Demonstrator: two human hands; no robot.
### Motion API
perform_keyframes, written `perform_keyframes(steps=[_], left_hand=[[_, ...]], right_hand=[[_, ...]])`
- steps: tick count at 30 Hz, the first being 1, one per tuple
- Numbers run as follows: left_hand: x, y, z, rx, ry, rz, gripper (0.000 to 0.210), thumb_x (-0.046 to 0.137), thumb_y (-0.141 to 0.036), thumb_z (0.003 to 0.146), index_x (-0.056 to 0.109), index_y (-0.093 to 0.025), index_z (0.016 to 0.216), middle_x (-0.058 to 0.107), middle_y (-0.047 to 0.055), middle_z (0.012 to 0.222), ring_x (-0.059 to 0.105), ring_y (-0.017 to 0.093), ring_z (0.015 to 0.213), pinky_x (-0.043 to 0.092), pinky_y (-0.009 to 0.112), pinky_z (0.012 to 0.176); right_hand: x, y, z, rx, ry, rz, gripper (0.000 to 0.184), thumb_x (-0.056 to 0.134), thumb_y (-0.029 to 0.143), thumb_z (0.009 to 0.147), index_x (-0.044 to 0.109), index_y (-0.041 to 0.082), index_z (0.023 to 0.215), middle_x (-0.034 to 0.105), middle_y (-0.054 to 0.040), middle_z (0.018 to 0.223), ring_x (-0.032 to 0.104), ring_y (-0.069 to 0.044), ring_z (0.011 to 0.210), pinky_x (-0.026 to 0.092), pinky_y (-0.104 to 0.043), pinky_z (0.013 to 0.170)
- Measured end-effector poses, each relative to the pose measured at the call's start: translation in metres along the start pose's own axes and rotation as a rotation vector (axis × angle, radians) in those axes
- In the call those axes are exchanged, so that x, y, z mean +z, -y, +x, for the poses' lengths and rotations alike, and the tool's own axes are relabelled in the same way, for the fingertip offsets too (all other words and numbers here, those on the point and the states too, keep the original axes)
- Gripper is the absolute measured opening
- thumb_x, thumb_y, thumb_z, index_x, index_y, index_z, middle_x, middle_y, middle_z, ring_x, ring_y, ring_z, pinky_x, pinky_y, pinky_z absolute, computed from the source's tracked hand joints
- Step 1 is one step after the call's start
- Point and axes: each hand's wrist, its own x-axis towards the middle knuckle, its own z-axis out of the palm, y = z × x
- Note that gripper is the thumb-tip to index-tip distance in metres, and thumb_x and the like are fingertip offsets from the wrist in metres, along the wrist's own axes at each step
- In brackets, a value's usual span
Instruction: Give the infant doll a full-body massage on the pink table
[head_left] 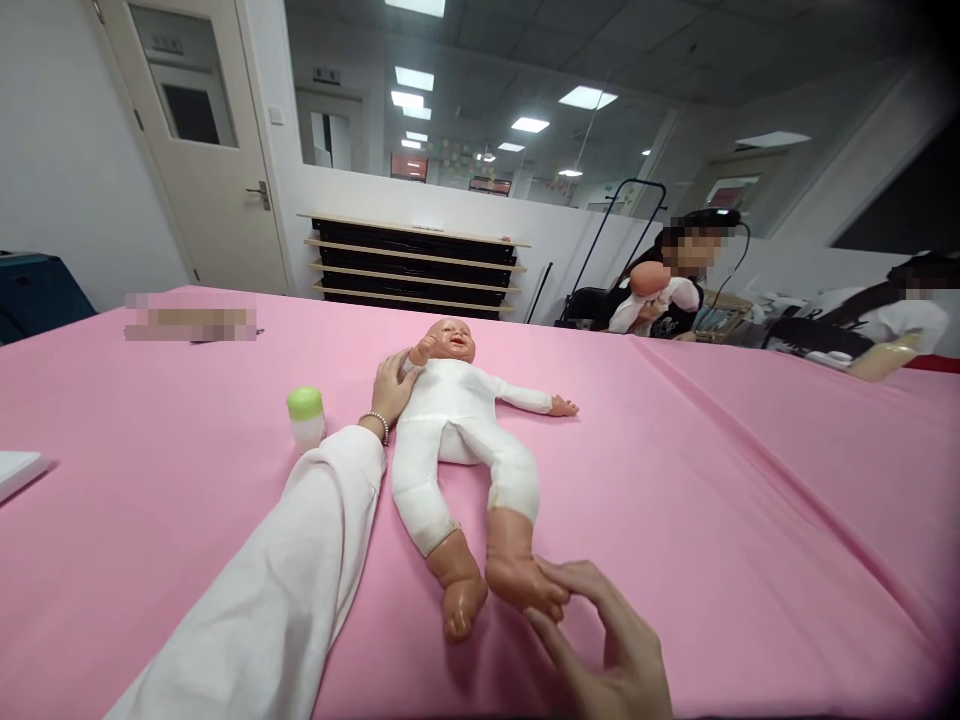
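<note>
On the pink cloth a baby doll (454, 395) lies on its back, its head at the far end and its bare feet towards me. It has a white cloth body. My left hand (394, 388), with a beaded bracelet at the wrist, is closed around the doll's upper arm on the left side; some of its fingers are hidden. Near me, my right hand (607, 640) holds the doll's foot (525, 583) on the right between thumb and fingers. The doll's other arm (525, 397) stretches out flat to the right.
A small container with a green lid (306, 415) stands left of my left forearm. A white flat object (21, 472) lies at the left edge. Beyond the table are a low black shelf (412, 265), a person holding another doll (649, 290), and a second person (892, 315).
</note>
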Motion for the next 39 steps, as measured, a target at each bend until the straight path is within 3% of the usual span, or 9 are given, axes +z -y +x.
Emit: perform_keyframes(steps=[4, 8, 15, 17, 23, 28, 31, 35, 39], left_hand=[[-0.001, 0.0, 0.001, -0.081, -0.028, -0.043, 0.038, 0.052, -0.029, 0.081, 0.052, -0.019, 0.118, 0.057, 0.009, 0.117, 0.049, 0.023, 0.11, 0.038, 0.037, 0.097], [-0.002, 0.002, 0.001, -0.218, -0.137, -0.139, 0.037, 0.047, -0.033, 0.085, 0.049, -0.018, 0.119, 0.054, 0.01, 0.123, 0.048, 0.022, 0.115, 0.038, 0.036, 0.098], [-0.009, 0.005, 0.004, -0.673, -0.418, -0.158, 0.04, 0.033, -0.033, 0.091, 0.04, -0.012, 0.124, 0.055, 0.018, 0.12, 0.055, 0.026, 0.108, 0.044, 0.04, 0.089], [-0.01, 0.006, 0.005, -0.746, -0.485, -0.148, 0.043, 0.031, -0.031, 0.091, 0.035, -0.009, 0.128, 0.052, 0.021, 0.123, 0.054, 0.028, 0.111, 0.044, 0.04, 0.089], [-0.008, 0.007, 0.006, -0.734, -0.494, -0.169, 0.048, 0.035, -0.031, 0.09, 0.028, -0.011, 0.133, 0.047, 0.02, 0.13, 0.05, 0.026, 0.118, 0.042, 0.037, 0.094], [-0.006, 0.009, 0.005, -0.687, -0.473, -0.196, 0.064, 0.045, -0.027, 0.086, 0.012, -0.01, 0.138, 0.039, 0.022, 0.136, 0.046, 0.025, 0.122, 0.04, 0.035, 0.096], [-0.003, 0.013, 0.004, -0.64, -0.466, -0.209, 0.061, 0.042, -0.027, 0.086, 0.011, -0.014, 0.137, 0.047, 0.02, 0.13, 0.052, 0.022, 0.116, 0.044, 0.035, 0.092], [-0.001, 0.016, 0.002, -0.51, -0.458, -0.156, 0.051, 0.043, -0.026, 0.086, 0.021, -0.02, 0.131, 0.052, 0.015, 0.127, 0.057, 0.019, 0.109, 0.048, 0.033, 0.086], [-0.003, 0.009, 0.001, -0.374, -0.356, -0.091, 0.047, 0.046, -0.026, 0.084, 0.03, -0.024, 0.129, 0.055, 0.01, 0.125, 0.058, 0.018, 0.107, 0.048, 0.031, 0.086]], right_hand=[[0.012, -0.007, -0.035, -0.011, -0.021, -0.035, 0.023, 0.062, 0.018, 0.077, 0.055, 0.021, 0.099, 0.063, -0.0024, 0.082, 0.064, -0.012, 0.073, 0.055, -0.017, 0.066], [0.017, -0.01, -0.045, -0.036, -0.063, -0.066, 0.021, 0.059, 0.015, 0.078, 0.056, 0.02, 0.098, 0.064, -0.0033, 0.083, 0.064, -0.012, 0.074, 0.055, -0.018, 0.067], [0.024, -0.013, -0.044, -0.091, -0.071, -0.118, 0.021, 0.059, 0.016, 0.078, 0.056, 0.019, 0.098, 0.065, -0.0042, 0.081, 0.065, -0.013, 0.072, 0.057, -0.021, 0.064], [0.025, -0.014, -0.046, -0.101, -0.096, -0.149, 0.019, 0.059, 0.016, 0.078, 0.057, 0.018, 0.097, 0.066, -0.0048, 0.081, 0.065, -0.014, 0.072, 0.057, -0.021, 0.064], [0.027, -0.015, -0.047, -0.107, -0.126, -0.181, 0.018, 0.061, 0.018, 0.077, 0.058, 0.018, 0.095, 0.066, -0.0054, 0.08, 0.065, -0.015, 0.071, 0.057, -0.022, 0.063], [0.019, -0.005, -0.034, -0.045, -0.064, -0.031, 0.02, 0.061, 0.016, 0.077, 0.058, 0.02, 0.096, 0.065, -0.0045, 0.081, 0.064, -0.014, 0.072, 0.056, -0.021, 0.063], [0.008, 0.004, -0.016, 0.016, -0.081, 0.004, 0.021, 0.062, 0.019, 0.077, 0.058, 0.022, 0.098, 0.064, -0.0042, 0.085, 0.064, -0.015, 0.076, 0.056, -0.023, 0.066], [-0.005, 0.015, 0.02, 0.028, -0.152, -0.033, 0.02, 0.063, 0.022, 0.077, 0.059, 0.022, 0.096, 0.064, -0.0038, 0.086, 0.062, -0.016, 0.078, 0.053, -0.026, 0.068], [-0.012, 0.021, 0.065, -0.005, -0.146, -0.048, 0.017, 0.064, 0.026, 0.076, 0.06, 0.021, 0.092, 0.065, -0.0029, 0.084, 0.061, -0.015, 0.077, 0.052, -0.028, 0.069]])
